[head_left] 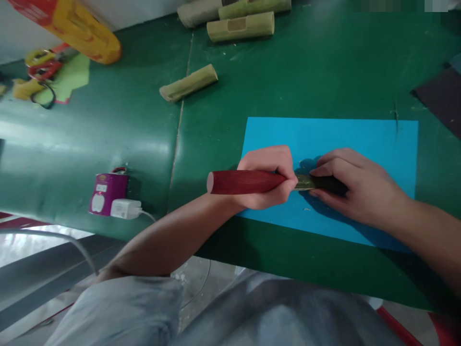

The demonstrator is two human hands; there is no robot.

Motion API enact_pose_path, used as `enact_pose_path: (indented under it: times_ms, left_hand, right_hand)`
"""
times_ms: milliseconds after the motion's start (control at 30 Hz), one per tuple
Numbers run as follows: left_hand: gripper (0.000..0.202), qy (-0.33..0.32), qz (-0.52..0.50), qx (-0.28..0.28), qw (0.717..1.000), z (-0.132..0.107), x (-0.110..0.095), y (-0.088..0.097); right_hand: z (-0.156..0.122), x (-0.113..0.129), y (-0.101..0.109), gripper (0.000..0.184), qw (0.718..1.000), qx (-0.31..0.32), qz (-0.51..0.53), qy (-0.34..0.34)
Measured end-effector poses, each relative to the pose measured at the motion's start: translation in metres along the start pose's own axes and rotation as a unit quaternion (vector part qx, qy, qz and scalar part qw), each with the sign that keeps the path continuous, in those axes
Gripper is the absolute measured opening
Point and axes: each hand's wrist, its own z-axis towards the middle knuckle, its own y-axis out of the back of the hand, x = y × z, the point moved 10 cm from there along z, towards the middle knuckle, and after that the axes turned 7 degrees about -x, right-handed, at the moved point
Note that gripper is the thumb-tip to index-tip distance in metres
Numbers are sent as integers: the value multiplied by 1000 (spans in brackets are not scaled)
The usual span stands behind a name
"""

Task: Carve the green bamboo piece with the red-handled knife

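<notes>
My left hand (pixel 270 177) is closed round the dark red wooden handle (pixel 242 182) of a tool whose tip points right. My right hand (pixel 355 185) presses a small greenish bamboo piece (pixel 306 181) down on a blue sheet of paper (pixel 360 137), fingers curled over it. The tool's tip meets the bamboo piece between my two hands. Most of the piece is hidden under my right fingers. Small shavings lie on the blue sheet near the hands.
The green table (pixel 108 139) holds a cut bamboo section (pixel 189 83) and more bamboo sections (pixel 240 26) at the far edge. Scissors (pixel 41 69) and a yellow object (pixel 84 33) lie far left. A purple socket with a white charger (pixel 113 197) sits at the near edge.
</notes>
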Motion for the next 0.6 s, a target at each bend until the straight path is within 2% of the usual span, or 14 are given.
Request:
enact_pose_path:
  times_ms: [233,433,533,600]
  left_hand:
    - [38,20,25,-16,999,-5,8,8]
    - [37,19,28,-21,999,-4,7,9]
    - [36,6,47,-28,998,-3,2,9]
    - [35,-7,53,-34,998,-2,-1,9]
  right_hand:
    - [1,3,2,14,1000,-1,0,11]
    - [-1,4,0,19,999,-9,-19,36]
    - [3,4,-2,15,999,-17,-12,25]
    - [1,4,6,18,1000,-22,-9,6]
